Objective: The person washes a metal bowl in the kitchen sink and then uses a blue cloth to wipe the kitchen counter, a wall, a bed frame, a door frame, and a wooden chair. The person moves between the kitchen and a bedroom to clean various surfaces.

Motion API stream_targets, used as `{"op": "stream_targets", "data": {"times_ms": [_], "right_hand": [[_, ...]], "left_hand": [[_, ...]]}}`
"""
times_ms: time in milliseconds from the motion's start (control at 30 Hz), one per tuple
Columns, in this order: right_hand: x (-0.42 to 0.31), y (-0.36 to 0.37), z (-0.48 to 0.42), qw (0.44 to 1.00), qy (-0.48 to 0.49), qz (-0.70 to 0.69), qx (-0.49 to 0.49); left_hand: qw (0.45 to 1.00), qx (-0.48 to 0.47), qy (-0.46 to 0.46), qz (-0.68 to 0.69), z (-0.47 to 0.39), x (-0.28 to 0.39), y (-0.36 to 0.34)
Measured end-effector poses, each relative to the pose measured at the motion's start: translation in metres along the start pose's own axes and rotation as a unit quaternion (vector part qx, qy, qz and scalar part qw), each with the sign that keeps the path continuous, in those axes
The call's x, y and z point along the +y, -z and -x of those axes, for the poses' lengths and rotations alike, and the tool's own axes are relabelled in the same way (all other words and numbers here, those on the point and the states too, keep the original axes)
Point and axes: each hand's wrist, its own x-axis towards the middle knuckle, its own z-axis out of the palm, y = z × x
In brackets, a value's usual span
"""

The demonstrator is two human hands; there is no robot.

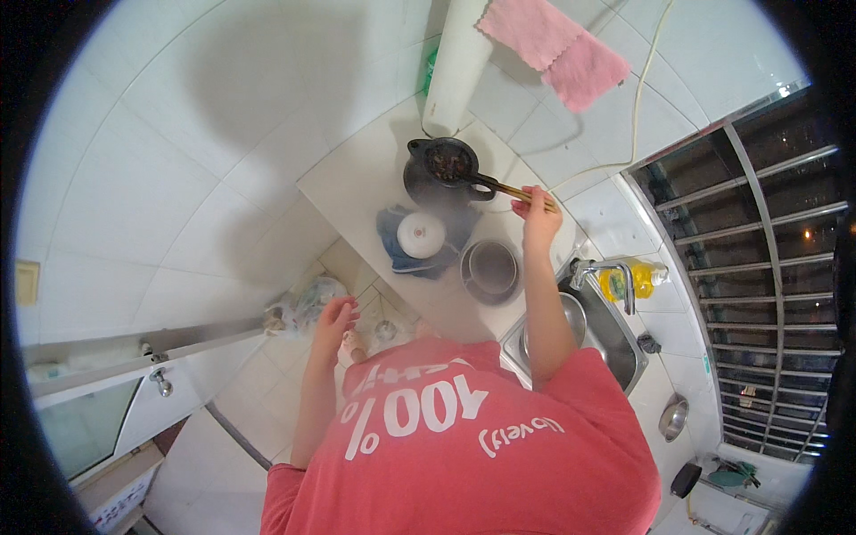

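Observation:
My right hand (pixel 536 208) grips a pair of brown chopsticks (pixel 509 190) near their rear end, close to the handle side of a black pot (pixel 438 190). Over this pot lies a small dark round strainer or pan (pixel 452 162) with brown bits inside; the chopsticks overlap its handle. My left hand (pixel 339 319) hangs over the floor, fingers slightly bent, holding nothing. On the countertop below the pot, a white lid (pixel 420 235) rests on a dark blue cloth (pixel 409 263). Beside them stands a round metal pot (pixel 490 271). Steam blurs this part.
A steel sink (pixel 618 361) with a faucet (pixel 612 266) lies right of the counter, holding a metal basin (pixel 570 321). Yellow liquid bottles (pixel 632 280) stand behind it. A white pipe (pixel 455 73) rises at the counter's back corner. Plastic bags (pixel 314 304) lie on the floor.

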Motion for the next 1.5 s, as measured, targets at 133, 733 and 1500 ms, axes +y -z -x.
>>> {"op": "stream_targets", "data": {"times_ms": [133,733,1500], "right_hand": [[-0.022,0.003,0.006,1.0,0.027,0.012,0.002],[0.0,-0.034,0.01,0.938,0.249,0.232,-0.068],[-0.015,-0.057,0.038,0.823,0.385,0.357,-0.218]], "left_hand": [[1.0,0.012,0.004,0.011,0.005,-0.008,0.007],[1.0,-0.008,-0.021,-0.002,0.005,0.009,-0.006],[1.0,-0.02,-0.015,0.0,-0.001,0.01,-0.009]]}}
